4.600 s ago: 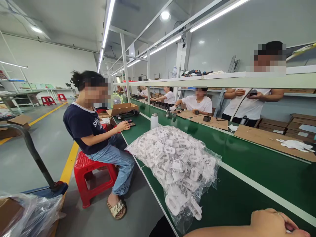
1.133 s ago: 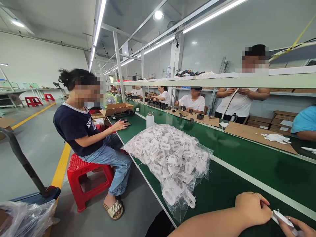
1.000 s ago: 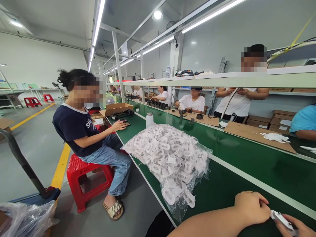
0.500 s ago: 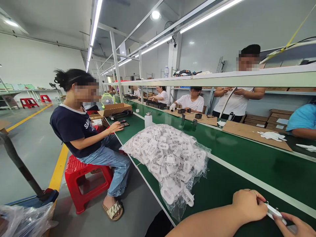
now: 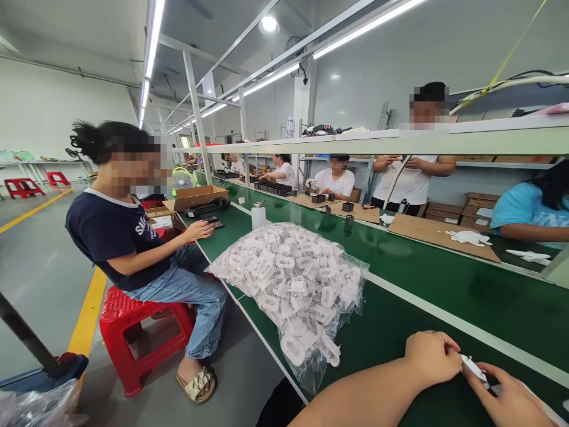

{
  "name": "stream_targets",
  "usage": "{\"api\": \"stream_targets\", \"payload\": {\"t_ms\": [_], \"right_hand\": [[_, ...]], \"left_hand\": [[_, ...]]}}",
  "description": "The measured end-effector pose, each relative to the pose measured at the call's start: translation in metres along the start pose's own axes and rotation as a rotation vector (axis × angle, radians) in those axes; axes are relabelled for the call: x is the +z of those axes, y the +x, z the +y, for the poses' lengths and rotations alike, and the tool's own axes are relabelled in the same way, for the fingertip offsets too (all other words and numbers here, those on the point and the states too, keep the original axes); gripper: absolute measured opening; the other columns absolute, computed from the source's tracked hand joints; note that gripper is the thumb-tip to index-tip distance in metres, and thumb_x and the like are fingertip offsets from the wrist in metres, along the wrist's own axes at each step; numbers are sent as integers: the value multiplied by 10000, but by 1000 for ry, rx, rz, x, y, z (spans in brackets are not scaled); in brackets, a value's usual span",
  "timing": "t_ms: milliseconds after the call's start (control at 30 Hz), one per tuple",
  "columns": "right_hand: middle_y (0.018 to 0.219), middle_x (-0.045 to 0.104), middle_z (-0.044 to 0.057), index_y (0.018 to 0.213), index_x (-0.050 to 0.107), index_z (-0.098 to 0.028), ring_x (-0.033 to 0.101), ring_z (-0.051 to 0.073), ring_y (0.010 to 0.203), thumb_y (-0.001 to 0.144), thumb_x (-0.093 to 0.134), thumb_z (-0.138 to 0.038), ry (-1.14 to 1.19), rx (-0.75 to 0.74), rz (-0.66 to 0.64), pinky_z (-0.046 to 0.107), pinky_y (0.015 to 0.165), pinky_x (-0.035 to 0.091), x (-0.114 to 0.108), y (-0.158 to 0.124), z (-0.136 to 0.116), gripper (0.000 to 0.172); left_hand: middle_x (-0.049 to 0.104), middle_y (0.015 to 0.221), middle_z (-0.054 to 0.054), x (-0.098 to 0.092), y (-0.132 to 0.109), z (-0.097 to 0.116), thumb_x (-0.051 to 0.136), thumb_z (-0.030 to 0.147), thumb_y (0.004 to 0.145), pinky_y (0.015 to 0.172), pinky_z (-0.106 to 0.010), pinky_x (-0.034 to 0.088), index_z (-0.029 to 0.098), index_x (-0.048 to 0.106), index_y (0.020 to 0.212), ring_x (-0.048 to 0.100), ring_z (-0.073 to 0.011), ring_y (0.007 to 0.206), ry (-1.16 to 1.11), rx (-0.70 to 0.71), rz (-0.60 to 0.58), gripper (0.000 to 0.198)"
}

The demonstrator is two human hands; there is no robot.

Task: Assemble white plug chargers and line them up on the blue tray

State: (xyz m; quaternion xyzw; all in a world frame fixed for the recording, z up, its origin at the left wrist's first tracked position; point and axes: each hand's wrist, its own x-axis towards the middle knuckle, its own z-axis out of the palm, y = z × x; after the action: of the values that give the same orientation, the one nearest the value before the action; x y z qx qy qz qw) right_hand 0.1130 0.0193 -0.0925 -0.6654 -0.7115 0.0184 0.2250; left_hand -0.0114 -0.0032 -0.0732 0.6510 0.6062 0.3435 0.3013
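Note:
At the lower right, my left hand (image 5: 432,359) is closed, thumb and fingers pinching one end of a small white plastic part (image 5: 475,367). My right hand (image 5: 511,396) grips the other end of that part from below right. A thin pin-like bit sticks up from its top edge; the fingers cover much of the rest. Left of my forearm lies a clear plastic bag (image 5: 306,375), spread open under a heap of white plastic pieces (image 5: 293,279) with oval openings.
A white bottle (image 5: 258,217) stands behind the heap on the green bench (image 5: 391,302). A seated co-worker (image 5: 128,219) is at the left on a red stool (image 5: 146,326). Cardboard sheets (image 5: 438,234) and other workers line the far side. A shelf (image 5: 382,142) runs overhead.
The whole view has swung slightly to the right, so things appear further left. The white part has turned a little between my hands, and my right hand now covers more of its near end.

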Motion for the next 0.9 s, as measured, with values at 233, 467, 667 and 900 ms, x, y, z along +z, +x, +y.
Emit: {"api": "stream_targets", "payload": {"t_ms": [233,467,667,900], "right_hand": [[892,540,100,716,488,-206,481,272,850,526,281,-449,52,100,-137,408,695,387,-22,-12,-23,372],[930,522,83,791,491,-195,464,251,871,584,290,-404,-11,104,-146,386,706,371,-22,-15,-23,356],[904,527,72,798,483,-192,473,232,848,608,323,-358,10,72,-140,360,678,378,-16,-16,-19,299],[861,533,55,781,481,-191,477,209,832,628,349,-316,23,44,-79,332,668,373,-15,-16,-16,237]], "left_hand": [[562,826,-8,2,3,-1,333,180,644,698,-245,396,178,547,802,495,-134,758,5,19,5,266],[565,821,-5,5,5,-3,332,179,650,691,-235,392,183,544,799,496,-122,736,9,32,10,260],[568,821,-6,6,7,-4,330,177,654,674,-235,394,185,543,793,500,-124,729,13,46,15,255],[570,821,-7,9,11,-6,334,169,657,673,-228,393,187,543,798,505,-120,724,18,84,36,253]]}}
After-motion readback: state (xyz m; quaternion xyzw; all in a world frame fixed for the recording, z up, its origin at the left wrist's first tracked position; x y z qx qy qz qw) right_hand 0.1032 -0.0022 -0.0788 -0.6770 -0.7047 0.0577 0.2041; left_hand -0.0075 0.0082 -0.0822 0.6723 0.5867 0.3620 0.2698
